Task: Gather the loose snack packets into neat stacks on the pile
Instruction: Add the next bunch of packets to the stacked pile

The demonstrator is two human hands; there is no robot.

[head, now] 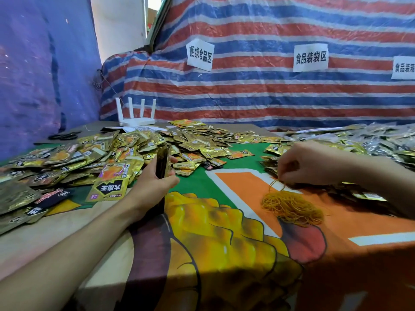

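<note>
My left hand [155, 179] grips an upright stack of snack packets [162, 161] on edge, just right of the big loose pile of gold packets [94, 158] covering the table's left and back. My right hand [307, 163] reaches down at the right, its fingertips pinching a thin yellow rubber band [275, 186] lifted from the heap of rubber bands [292, 207]. Under and behind that hand lie bundled packets [270, 167].
A printed orange, green and yellow cloth [235, 243] covers the table. A white router [137, 114] and black scissors [64, 136] sit at the back left. Silver packets [370, 140] pile up at the far right. A striped tarp with paper labels hangs behind.
</note>
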